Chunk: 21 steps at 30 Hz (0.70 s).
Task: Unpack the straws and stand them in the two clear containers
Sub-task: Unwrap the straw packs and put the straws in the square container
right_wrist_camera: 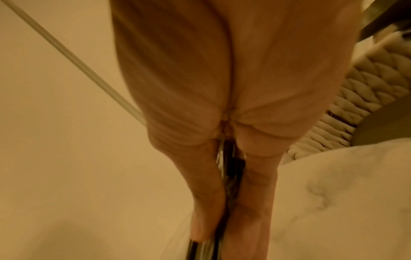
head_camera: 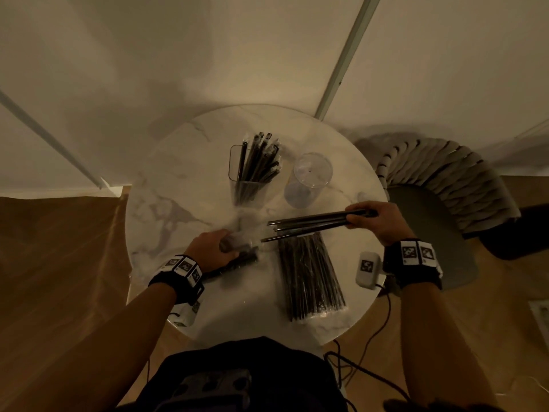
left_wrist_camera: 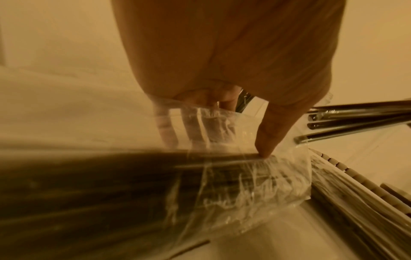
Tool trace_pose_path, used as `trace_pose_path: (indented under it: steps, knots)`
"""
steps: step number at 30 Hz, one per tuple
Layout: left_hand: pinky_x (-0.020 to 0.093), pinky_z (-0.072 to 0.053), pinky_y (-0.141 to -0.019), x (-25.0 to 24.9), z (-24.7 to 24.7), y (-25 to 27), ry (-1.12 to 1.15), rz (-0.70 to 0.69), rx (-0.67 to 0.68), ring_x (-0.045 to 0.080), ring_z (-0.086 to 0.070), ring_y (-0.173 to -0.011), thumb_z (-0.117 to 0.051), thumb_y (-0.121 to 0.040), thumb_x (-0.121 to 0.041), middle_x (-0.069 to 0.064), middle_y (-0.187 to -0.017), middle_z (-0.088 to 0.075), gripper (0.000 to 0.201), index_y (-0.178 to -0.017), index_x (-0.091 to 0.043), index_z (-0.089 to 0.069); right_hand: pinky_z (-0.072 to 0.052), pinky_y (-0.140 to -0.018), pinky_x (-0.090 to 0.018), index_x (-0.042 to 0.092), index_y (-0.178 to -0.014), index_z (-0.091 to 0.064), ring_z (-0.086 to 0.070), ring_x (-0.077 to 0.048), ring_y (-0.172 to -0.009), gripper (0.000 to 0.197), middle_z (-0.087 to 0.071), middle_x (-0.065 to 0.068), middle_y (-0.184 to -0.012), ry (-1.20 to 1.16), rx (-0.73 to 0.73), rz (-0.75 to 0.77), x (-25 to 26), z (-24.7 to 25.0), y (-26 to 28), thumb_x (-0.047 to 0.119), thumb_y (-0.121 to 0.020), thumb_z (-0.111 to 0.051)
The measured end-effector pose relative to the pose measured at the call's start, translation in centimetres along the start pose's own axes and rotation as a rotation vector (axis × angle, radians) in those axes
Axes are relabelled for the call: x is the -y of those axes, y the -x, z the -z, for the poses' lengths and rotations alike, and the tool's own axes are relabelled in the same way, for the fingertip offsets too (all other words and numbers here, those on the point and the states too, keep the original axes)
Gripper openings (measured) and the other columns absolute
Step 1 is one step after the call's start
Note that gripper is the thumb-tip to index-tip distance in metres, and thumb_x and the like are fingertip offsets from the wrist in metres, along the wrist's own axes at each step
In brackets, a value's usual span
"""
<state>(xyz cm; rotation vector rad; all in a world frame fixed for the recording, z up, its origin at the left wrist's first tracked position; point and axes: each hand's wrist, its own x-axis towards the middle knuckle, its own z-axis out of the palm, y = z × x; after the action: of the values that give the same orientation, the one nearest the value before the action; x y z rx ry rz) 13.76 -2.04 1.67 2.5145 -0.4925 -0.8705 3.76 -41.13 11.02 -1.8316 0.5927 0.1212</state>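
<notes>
My right hand [head_camera: 364,217] grips one end of a small bunch of black straws [head_camera: 309,223], held level above the table; the same straws [right_wrist_camera: 231,168] show dark between my fingers. My left hand [head_camera: 222,245] holds down a clear plastic packet of straws [head_camera: 240,258] at the table's near left; its thumb [left_wrist_camera: 270,139] presses the open packet [left_wrist_camera: 255,177]. A square clear container [head_camera: 248,185] at the back holds several black straws. To its right stands the round clear container [head_camera: 307,181], empty. Another sealed packet of straws [head_camera: 310,278] lies near the front.
The round marble table [head_camera: 166,203] stands against a pale wall. A woven-back chair [head_camera: 439,185] is at its right. A small white tagged device [head_camera: 368,270] with a cable sits by the right edge, and another white tagged box [head_camera: 185,315] by the near-left edge.
</notes>
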Motion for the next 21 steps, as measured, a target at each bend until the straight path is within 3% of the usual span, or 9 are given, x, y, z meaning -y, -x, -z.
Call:
trace_pose_path:
  steps: [5, 8, 10, 11, 13, 15, 17, 21]
  knots:
    - [0.044, -0.039, -0.105, -1.1, 0.0, -0.2, -0.033, -0.092, -0.030, 0.027, -0.049, -0.121, -0.060, -0.081, -0.053, 0.002, -0.134, -0.053, 0.066, -0.139, -0.027, -0.042, -0.059, -0.087, -0.034, 0.013, -0.094, -0.076, -0.075, -0.031, -0.082, 0.021, -0.077, -0.014, -0.088, -0.067, -0.054, 0.022, 1.4, 1.6, 0.9, -0.001, -0.078, -0.078]
    - [0.047, -0.042, -0.103, -2.3, 0.1, -0.2, 0.233, -0.195, -0.224, 0.026, -0.051, -0.116, -0.053, -0.089, -0.026, 0.006, -0.128, -0.057, 0.043, -0.132, -0.021, -0.051, -0.059, -0.086, -0.032, 0.009, -0.098, -0.076, -0.074, -0.032, -0.083, 0.022, -0.076, -0.016, -0.092, -0.113, -0.055, 0.073, 2.5, 1.8, 1.5, -0.002, -0.079, -0.076]
    - [0.044, -0.047, -0.101, -3.2, 0.3, -0.4, 0.486, -0.185, -0.320, 0.020, -0.059, -0.110, -0.047, -0.097, -0.014, 0.003, -0.120, -0.064, 0.029, -0.123, -0.019, -0.059, -0.059, -0.081, -0.026, 0.000, -0.105, -0.073, -0.074, -0.031, -0.081, 0.024, -0.075, -0.019, -0.093, -0.158, -0.066, 0.106, 3.4, 1.4, 1.9, -0.004, -0.081, -0.074]
    - [0.044, -0.049, -0.099, -3.8, 0.7, -0.4, 0.612, -0.153, -0.310, 0.019, -0.062, -0.106, -0.044, -0.101, -0.018, 0.002, -0.114, -0.068, 0.025, -0.117, -0.019, -0.062, -0.059, -0.078, -0.024, -0.003, -0.107, -0.071, -0.074, -0.029, -0.079, 0.025, -0.074, -0.019, -0.092, -0.185, -0.068, 0.123, 3.7, 1.1, 2.0, -0.005, -0.082, -0.072]
    - [0.048, -0.051, -0.096, -5.3, 1.7, -0.1, 0.881, -0.066, -0.199, 0.027, -0.066, -0.102, -0.037, -0.105, -0.038, 0.005, -0.105, -0.072, 0.037, -0.114, -0.016, -0.065, -0.058, -0.076, -0.023, -0.006, -0.107, -0.070, -0.074, -0.029, -0.078, 0.025, -0.073, -0.019, -0.092, -0.238, -0.054, 0.147, 4.3, 0.1, 2.1, -0.007, -0.082, -0.070]
    - [0.052, -0.051, -0.094, -6.8, 2.7, 0.5, 1.200, 0.038, -0.020, 0.039, -0.066, -0.105, -0.031, -0.101, -0.057, 0.014, -0.108, -0.072, 0.059, -0.118, -0.010, -0.063, -0.058, -0.077, -0.024, -0.006, -0.107, -0.070, -0.073, -0.030, -0.080, 0.025, -0.073, -0.019, -0.093, -0.237, -0.034, 0.145, 4.5, -1.2, 1.9, -0.007, -0.082, -0.070]
    - [0.054, -0.050, -0.095, -7.8, 3.5, 1.3, 1.436, 0.096, 0.127, 0.042, -0.065, -0.107, -0.028, -0.095, -0.068, 0.021, -0.114, -0.069, 0.074, -0.123, -0.007, -0.059, -0.058, -0.079, -0.027, -0.002, -0.105, -0.071, -0.074, -0.030, -0.080, 0.024, -0.074, -0.019, -0.092, -0.175, -0.002, 0.146, 4.4, -2.4, 1.8, -0.005, -0.082, -0.072]
    - [0.056, -0.050, -0.096, -8.1, 4.2, 2.1, 1.617, 0.186, 0.116, 0.046, -0.063, -0.110, -0.037, -0.097, -0.061, 0.026, -0.119, -0.065, 0.069, -0.125, -0.002, -0.056, -0.059, -0.081, -0.034, 0.011, -0.098, -0.074, -0.074, -0.026, -0.075, 0.021, -0.075, -0.016, -0.086, -0.013, 0.014, 0.181, 4.3, -4.2, 1.6, -0.002, -0.081, -0.075]
